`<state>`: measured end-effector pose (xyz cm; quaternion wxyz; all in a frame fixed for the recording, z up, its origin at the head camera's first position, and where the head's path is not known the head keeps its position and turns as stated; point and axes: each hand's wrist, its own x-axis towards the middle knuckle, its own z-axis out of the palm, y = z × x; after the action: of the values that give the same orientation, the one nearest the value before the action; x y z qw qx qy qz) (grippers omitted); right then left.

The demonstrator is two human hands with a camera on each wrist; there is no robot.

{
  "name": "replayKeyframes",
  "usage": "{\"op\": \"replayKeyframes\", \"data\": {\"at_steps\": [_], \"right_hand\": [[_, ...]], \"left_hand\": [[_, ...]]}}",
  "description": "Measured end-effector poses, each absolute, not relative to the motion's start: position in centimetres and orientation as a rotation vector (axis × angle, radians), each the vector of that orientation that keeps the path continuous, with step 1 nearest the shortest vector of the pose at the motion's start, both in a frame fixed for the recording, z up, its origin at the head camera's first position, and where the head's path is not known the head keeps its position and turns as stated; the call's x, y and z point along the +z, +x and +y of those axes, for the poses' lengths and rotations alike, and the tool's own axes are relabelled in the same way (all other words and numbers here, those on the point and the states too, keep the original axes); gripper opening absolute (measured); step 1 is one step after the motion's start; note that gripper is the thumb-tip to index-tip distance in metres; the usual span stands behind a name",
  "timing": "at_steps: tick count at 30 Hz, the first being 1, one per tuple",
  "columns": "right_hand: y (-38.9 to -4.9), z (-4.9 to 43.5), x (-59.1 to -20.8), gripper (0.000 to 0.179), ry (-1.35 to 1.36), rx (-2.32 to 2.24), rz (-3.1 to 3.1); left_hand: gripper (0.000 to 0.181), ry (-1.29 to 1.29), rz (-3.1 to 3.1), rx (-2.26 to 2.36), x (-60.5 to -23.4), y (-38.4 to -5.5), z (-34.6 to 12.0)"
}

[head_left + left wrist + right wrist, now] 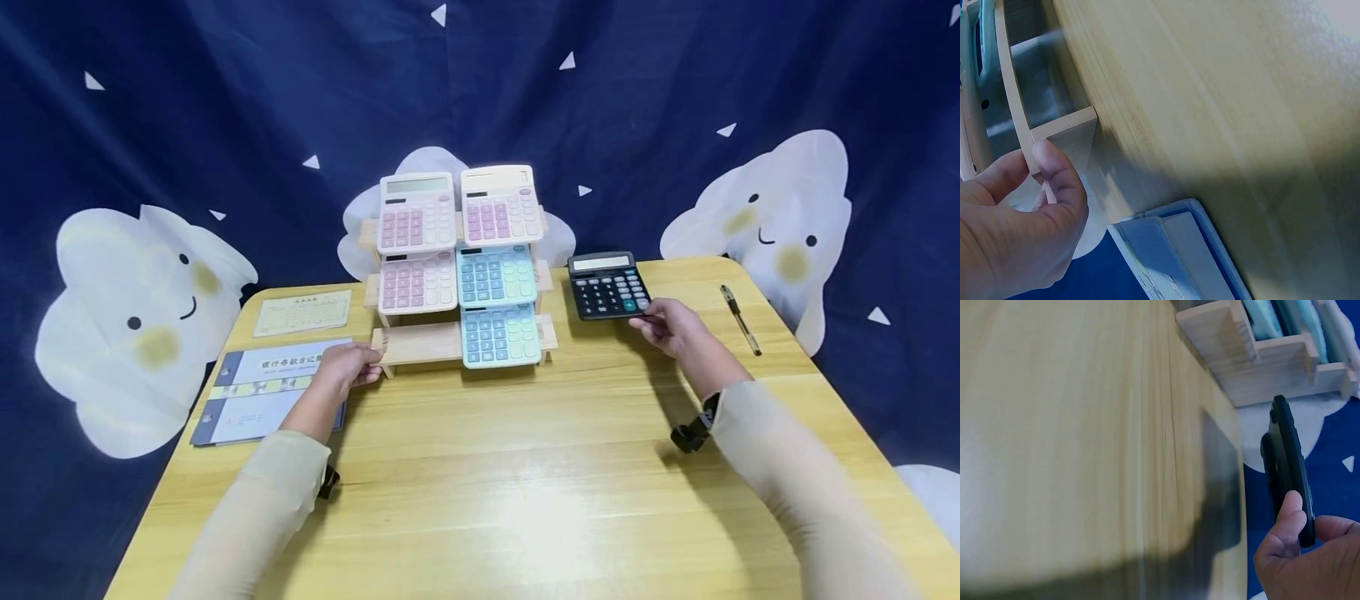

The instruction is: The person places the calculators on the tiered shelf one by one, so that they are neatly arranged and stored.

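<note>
My left hand [348, 367] pinches the front left end of a stepped wooden rack [420, 343]; in the left wrist view, thumb and fingers close on the edge of its lowest shelf board [1015, 94]. My right hand [670, 327] grips a black calculator [609, 286] by its lower right corner. The right wrist view shows that calculator [1286, 469] edge-on, raised over the table, its shadow falling on the wood. Pink-and-white calculators [417, 212] stand on the rack's upper two tiers. Blue calculators [500, 336] fill the right of the middle and lowest tiers.
A blue-and-white ledger book [262, 392] lies left of the rack, with a paper slip pad [302, 313] behind it. A black pen [741, 320] lies at the right of the wooden table [480, 467]. Behind hangs a dark blue curtain [300, 83] with cloud prints.
</note>
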<state>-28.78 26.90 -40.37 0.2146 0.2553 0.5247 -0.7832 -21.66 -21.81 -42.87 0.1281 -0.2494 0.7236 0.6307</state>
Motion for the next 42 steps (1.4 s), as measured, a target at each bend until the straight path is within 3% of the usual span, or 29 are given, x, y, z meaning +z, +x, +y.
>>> {"op": "replayKeyframes", "data": {"at_steps": [7,19,32,42], "right_hand": [[-25.1,28.8,-39.5,0.011,0.530,-2.129,1.459],[-19.3,28.1,-38.2,0.028,0.307,-2.131,1.351],[-17.2,22.6,-38.5,0.024,0.317,-2.039,1.424],[-16.8,17.1,-38.9,0.022,0.181,-1.961,1.411]], "left_hand": [[0.054,-0.730,2.103,1.851,-42.9,-21.7,-22.1],[0.051,-0.722,2.102,1.871,-43.0,-21.9,-21.6],[0.049,-0.728,2.104,1.859,-43.1,-21.8,-21.6],[0.049,-0.735,2.102,1.870,-43.0,-21.8,-21.7]]}}
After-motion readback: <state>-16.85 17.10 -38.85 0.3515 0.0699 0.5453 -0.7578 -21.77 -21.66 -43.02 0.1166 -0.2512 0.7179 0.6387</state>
